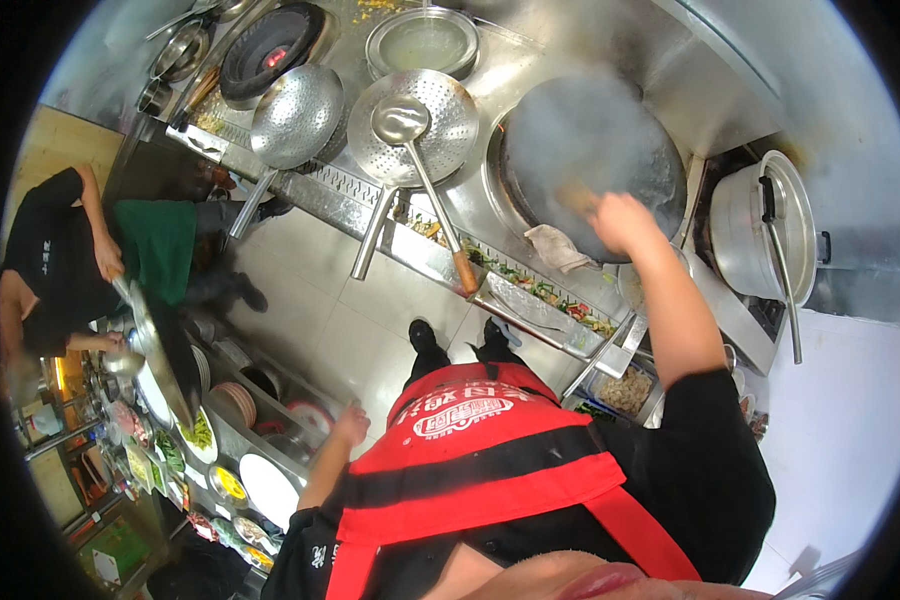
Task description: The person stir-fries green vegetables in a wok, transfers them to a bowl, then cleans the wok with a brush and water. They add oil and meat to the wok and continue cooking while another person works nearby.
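Steam or smoke rises over a large dark wok [645, 172] on the range, partly veiling its inside. My right hand [624, 223] is closed around a brush or scrubber [576, 198] over the wok; its far end blurs into the haze. A folded cloth [557, 249] lies at the wok's near rim. Down by my side, beside the red apron [487, 427], my left hand [352, 424] hangs away from the range with nothing visible in it, its fingers partly curled. Left of the wok, a steel ladle [401, 120] rests on a perforated strainer [450, 97].
Food scraps [525, 283] fill the range's front gutter. A second strainer [296, 116], a water basin [422, 45] and a lit burner [274, 56] lie left. A tall pot [750, 232] stands right. At left, a co-worker [60, 247] tilts a wok [161, 352] over plated food.
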A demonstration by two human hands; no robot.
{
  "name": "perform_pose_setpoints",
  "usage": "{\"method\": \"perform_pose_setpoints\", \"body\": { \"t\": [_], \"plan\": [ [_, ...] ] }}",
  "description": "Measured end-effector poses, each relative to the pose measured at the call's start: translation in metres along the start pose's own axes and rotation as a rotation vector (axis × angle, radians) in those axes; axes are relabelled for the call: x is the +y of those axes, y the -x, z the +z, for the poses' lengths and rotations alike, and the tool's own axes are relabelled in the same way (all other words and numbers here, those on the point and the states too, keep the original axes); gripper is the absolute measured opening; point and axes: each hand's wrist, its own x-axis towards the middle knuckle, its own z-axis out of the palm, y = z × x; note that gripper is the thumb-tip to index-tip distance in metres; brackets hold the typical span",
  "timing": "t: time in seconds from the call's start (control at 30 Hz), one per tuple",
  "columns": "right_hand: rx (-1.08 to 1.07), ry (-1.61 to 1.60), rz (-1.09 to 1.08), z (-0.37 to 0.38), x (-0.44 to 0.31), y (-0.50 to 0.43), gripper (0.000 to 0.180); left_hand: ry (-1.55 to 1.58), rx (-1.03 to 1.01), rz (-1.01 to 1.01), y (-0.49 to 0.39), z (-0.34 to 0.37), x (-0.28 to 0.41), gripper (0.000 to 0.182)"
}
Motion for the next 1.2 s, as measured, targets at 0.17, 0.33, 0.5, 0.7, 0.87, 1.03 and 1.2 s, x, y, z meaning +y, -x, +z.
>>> {"method": "perform_pose_setpoints", "body": {
  "t": [0.17, 0.33, 0.5, 0.7, 0.87, 1.03, 1.2],
  "plan": [
    [0.136, -0.006, 0.45, 0.003, 0.085, -0.051, 0.038, 0.117, 0.112, -0.02, -0.013, 0.007, -0.016, 0.035],
    [-0.056, 0.164, 0.268, 0.012, 0.06, 0.012, 0.035, 0.08, 0.138, 0.099, -0.024, 0.035, -0.051, 0.034],
    [0.011, -0.807, 0.3, 0.012, 0.036, -0.096, 0.033, -0.13, -0.012, 0.176, -0.018, 0.01, -0.028, 0.031],
    [-0.248, -1.211, 0.035, 0.018, 0.02, -0.012, 0.044, -0.122, 0.163, 0.198, -0.061, 0.061, -0.097, 0.03],
    [-0.332, 0.031, 0.189, -0.076, 0.139, 0.055, 0.032, 0.142, 0.077, 0.05, -0.031, 0.035, -0.044, 0.033],
    [-0.132, 0.499, 0.188, -0.086, 0.108, 0.039, 0.023, 0.157, 0.086, -0.062, -0.039, 0.041, -0.046, 0.03],
    [-0.471, 0.272, 0.101, -0.113, 0.097, 0.052, 0.03, -0.147, -0.065, 0.346, -0.045, 0.072, -0.079, 0.032]
  ]
}}
